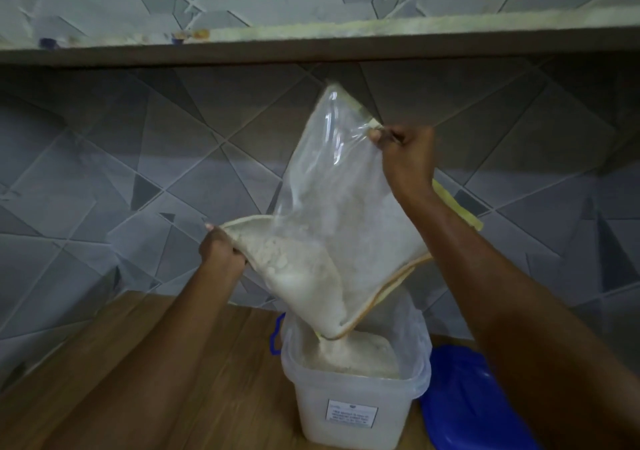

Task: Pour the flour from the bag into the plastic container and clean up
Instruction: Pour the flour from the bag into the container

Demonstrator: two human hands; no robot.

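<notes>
The clear plastic bag with the yellowish sealed edge is tipped up in the air, its open lower corner hanging just over the mouth of the translucent white plastic container with a paper label on its front. White flour has slid down into the low side of the bag and is running out of that corner onto the heap already inside the container, which looks well filled. The upper half of the bag is nearly empty, only dusted.

The right hand is closed tight on the raised top edge of the bag, pinching the plastic in a fist. The left hand is closed on the lower left edge near the mouth, steering it. Both are holding the bag and nothing else.

The container stands on the wooden table, close to the grey patterned wall tiles. A blue handle shows at its far left side, and a blue plastic lid lies on the table just beside it to the right. A shelf runs across above.

So the pouring is in hand and, I'd judge, well past halfway. Next I'd expect the raised end to go higher and the bag to get a shake, with the mouth kept inside the rim so nothing spills.
</notes>
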